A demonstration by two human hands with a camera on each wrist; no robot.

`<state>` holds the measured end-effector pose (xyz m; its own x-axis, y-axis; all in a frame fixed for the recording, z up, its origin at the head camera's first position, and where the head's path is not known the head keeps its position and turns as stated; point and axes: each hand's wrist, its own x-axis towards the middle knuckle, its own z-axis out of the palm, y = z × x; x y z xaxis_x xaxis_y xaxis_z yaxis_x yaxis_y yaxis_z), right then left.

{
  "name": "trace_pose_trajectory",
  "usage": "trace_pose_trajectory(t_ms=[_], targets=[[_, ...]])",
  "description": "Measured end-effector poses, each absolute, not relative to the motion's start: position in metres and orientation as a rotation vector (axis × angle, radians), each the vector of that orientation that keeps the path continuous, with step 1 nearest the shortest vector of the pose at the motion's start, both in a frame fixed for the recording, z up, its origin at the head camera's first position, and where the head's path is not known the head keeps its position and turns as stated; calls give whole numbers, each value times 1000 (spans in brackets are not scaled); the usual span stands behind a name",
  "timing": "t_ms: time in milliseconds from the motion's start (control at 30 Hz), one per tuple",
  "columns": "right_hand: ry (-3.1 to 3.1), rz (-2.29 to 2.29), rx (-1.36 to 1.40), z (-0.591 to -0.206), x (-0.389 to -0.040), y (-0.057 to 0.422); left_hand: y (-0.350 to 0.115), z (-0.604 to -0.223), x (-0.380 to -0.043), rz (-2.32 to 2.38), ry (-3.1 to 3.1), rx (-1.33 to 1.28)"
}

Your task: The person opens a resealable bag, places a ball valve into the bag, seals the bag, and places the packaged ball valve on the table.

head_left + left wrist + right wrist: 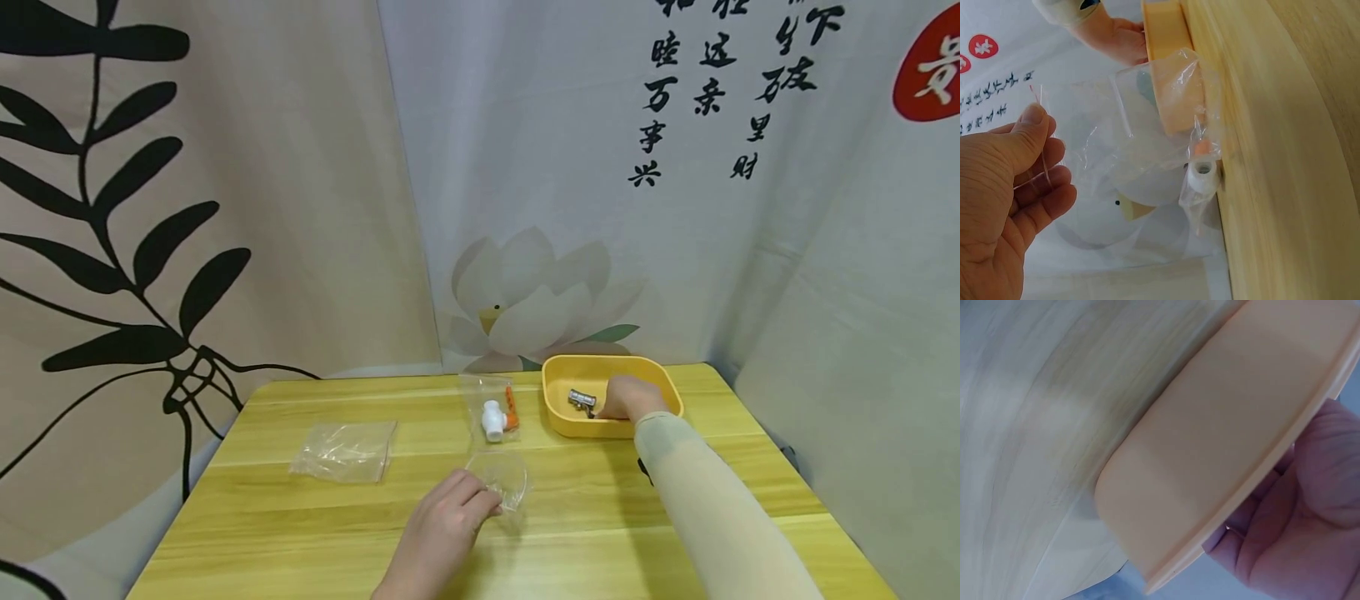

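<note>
My left hand pinches the edge of a clear plastic zip bag between thumb and fingers. In the left wrist view the bag hangs out in front of the fingers, see-through, with a red mark at its top edge. My right hand reaches over the near rim into a yellow plastic bin. The fingertips of the right hand are hidden behind the bin wall, so I cannot tell what they hold. Beside that hand, inside the bin, lies a small silvery metal fitting.
Behind the left hand lies a clear bag with a white plastic fitting and an orange-red piece. Another flat clear bag lies on the left of the wooden table. A printed curtain hangs behind the table.
</note>
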<state>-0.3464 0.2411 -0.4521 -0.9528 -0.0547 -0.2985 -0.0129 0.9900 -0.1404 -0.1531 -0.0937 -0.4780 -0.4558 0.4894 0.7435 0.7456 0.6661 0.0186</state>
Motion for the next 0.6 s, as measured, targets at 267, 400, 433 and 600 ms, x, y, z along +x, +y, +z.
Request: trace_pose_trajectory(t_ms=[267, 400, 433, 600], targets=[[2840, -191, -80, -452, -351, 248, -94, -479, -153, -451, -2134, -935], [2845, -198, -190, -452, -347, 248, -93, -479, -152, -460, -2118, -936], [2846, -199, -220, -452, -347, 249, -92, -478, -152, -468, -2114, -940], [2847, -198, -296, -456, -346, 250, -92, -478, -152, -493, -2086, -954]])
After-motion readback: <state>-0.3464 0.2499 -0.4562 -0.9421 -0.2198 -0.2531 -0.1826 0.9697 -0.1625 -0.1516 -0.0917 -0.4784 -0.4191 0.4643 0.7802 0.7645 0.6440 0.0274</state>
